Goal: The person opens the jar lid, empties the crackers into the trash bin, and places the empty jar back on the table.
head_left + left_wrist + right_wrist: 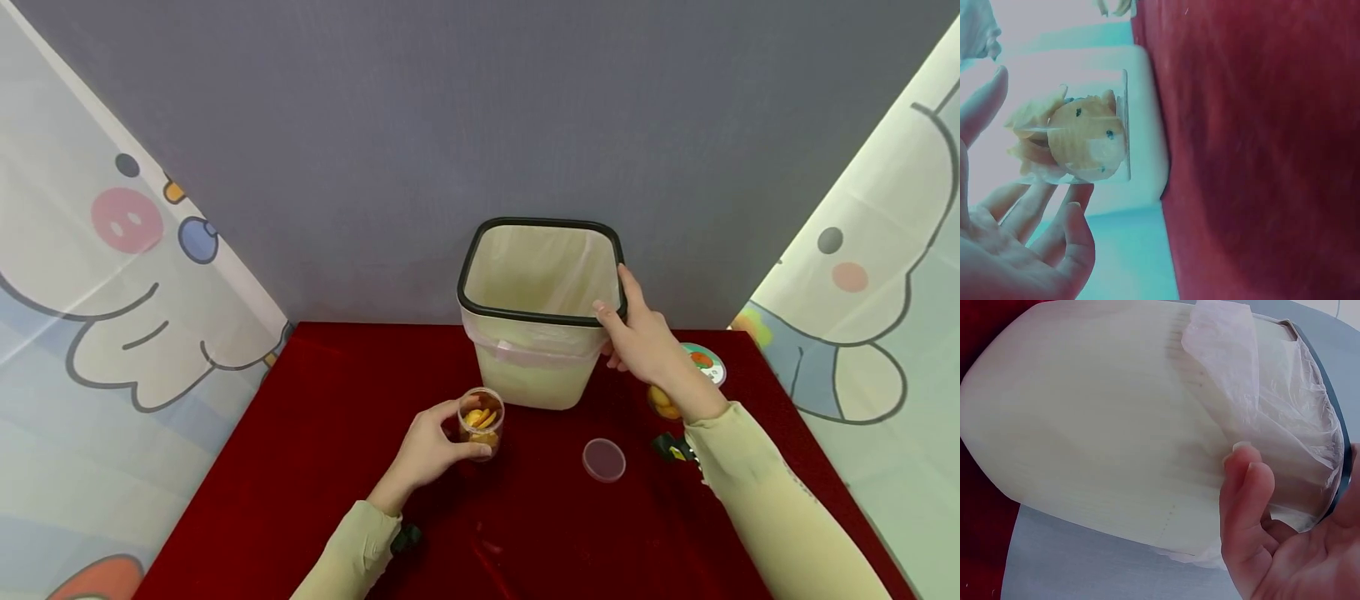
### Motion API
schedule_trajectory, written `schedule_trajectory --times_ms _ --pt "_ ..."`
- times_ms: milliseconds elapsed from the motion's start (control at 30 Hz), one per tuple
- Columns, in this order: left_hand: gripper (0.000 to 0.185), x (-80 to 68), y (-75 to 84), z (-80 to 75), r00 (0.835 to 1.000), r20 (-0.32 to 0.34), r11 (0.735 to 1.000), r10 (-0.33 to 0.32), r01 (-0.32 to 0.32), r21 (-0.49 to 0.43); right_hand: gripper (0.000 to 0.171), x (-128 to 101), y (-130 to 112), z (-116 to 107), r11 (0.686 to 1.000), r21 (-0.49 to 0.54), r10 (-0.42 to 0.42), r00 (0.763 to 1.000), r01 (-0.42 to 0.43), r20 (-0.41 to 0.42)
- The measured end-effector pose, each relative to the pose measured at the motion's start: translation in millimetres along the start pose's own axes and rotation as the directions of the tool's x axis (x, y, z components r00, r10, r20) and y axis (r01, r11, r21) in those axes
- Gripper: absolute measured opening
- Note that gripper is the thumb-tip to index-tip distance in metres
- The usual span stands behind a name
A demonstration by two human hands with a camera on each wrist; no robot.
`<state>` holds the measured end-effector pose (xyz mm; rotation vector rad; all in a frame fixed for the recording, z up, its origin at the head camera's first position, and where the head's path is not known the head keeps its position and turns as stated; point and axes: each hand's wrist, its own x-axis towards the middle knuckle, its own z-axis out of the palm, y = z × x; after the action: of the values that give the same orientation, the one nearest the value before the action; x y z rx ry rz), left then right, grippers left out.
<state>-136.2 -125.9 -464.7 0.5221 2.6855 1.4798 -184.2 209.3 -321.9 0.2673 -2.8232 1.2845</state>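
Left hand: the left hand [429, 451] is curled round a small clear plastic jar of orange biscuits [481, 422], held upright on the red cloth-covered table [315, 433], just before the bin.
Right hand: the right hand [645, 343] is laid on the near right corner of the cream plastic waste bin with a black rim [542, 312], fingers bent loosely over the rim and liner.
Bin: set upright at the table's back edge, lined with a thin translucent bag [1260, 394].
Lid: a round clear lid [603, 459] is seen lying flat, right of the jar.

Clear plastic jar [481, 422]; red cloth [315, 433]
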Motion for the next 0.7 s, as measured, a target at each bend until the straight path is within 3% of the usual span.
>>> schedule_trajectory --times_ms 167,700 --pt "0.065 4.9 2.0 -18.5 0.997 -0.078 1.0 0.012 -0.012 0.004 0.082 -0.1 0.0 -0.5 1.0 -0.006 0.0 1.0 0.0 0.004" --pt "0.065 30.0 17.8 -84.3 0.972 -0.195 0.986 0.13 -0.107 0.125 0.08 -0.6 0.8 0.8 1.0 0.007 -0.012 1.0 0.012 -0.004"
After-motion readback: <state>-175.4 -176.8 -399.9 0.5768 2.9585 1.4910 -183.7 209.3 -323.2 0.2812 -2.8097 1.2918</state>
